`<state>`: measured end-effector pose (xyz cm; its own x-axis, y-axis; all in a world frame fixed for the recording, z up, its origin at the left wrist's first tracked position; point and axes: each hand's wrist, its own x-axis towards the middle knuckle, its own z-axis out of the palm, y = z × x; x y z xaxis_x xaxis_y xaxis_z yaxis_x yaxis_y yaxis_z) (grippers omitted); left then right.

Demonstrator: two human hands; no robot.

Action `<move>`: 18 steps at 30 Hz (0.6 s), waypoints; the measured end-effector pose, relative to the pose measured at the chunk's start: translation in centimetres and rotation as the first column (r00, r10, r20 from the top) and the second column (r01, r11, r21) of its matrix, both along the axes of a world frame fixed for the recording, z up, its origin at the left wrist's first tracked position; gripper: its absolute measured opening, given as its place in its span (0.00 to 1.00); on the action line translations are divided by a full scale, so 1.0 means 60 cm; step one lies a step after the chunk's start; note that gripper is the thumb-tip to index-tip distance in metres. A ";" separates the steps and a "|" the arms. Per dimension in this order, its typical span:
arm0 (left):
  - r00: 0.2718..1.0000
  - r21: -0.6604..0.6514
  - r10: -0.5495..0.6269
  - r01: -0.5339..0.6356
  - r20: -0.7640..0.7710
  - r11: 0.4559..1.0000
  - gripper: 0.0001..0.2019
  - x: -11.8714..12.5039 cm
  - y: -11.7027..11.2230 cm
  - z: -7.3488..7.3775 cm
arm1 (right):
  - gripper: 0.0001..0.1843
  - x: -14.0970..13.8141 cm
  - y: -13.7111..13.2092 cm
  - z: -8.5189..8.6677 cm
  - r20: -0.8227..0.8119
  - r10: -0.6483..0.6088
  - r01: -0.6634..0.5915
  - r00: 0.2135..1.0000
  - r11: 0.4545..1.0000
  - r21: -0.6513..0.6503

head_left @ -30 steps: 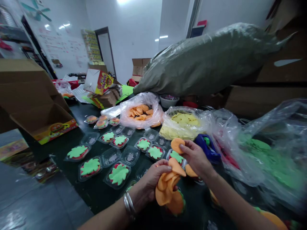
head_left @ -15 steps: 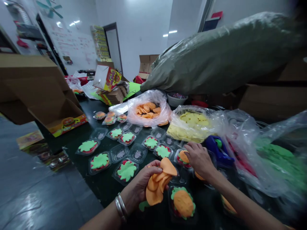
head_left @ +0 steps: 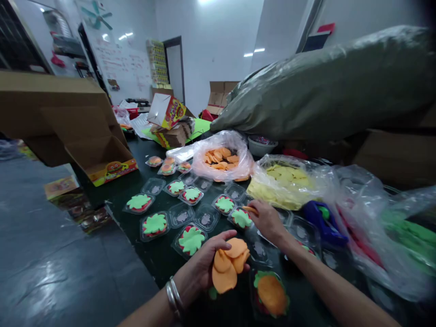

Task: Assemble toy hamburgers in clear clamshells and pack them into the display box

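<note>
My left hand (head_left: 204,265) is closed around a fanned stack of orange foam discs (head_left: 228,265), low in the middle of the view. Farther out, my right hand (head_left: 267,220) pinches one thin orange disc (head_left: 251,210) just above a clear tray with a green leaf piece (head_left: 241,218). Several clear plastic trays (head_left: 180,215) cover the dark table (head_left: 150,259); some hold green leaf shapes on red, others only small grey inserts. A tray topped with an orange disc (head_left: 270,294) lies near my right forearm.
Behind the trays stand a clear bag of orange discs (head_left: 223,156), a bag of yellow pieces (head_left: 284,181) and a bag of green pieces (head_left: 405,231). A blue tool (head_left: 322,220) lies at right. An open cardboard box (head_left: 91,150) stands at left. A large grey-green sack (head_left: 334,86) looms behind.
My right hand left an orange disc on one tray and moved left with another disc to the green-leaf tray. My left hand stayed closed on the stack. The camera turned slightly right.
</note>
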<state>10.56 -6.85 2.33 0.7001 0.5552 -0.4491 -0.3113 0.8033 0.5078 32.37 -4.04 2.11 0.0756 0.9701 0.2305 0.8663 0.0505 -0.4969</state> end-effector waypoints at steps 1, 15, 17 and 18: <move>1.000 0.002 0.004 -0.004 0.006 1.000 0.40 0.000 0.003 0.000 | 0.09 -0.011 0.008 -0.010 0.055 0.021 -0.021 0.998 1.000 -0.009; 0.998 0.171 -0.010 0.000 0.060 0.985 0.32 -0.005 0.019 -0.004 | 0.04 -0.103 -0.063 0.069 -0.077 0.395 -0.402 0.916 0.889 -0.221; 0.997 0.146 -0.012 0.001 0.072 0.989 0.25 -0.010 0.017 -0.010 | 0.03 -0.099 -0.060 0.055 -0.138 0.318 -0.333 0.938 0.938 -0.099; 0.997 0.128 -0.004 -0.006 0.073 0.992 0.21 -0.013 0.016 -0.012 | 0.04 -0.093 -0.050 0.047 -0.187 0.266 -0.278 0.946 0.960 -0.043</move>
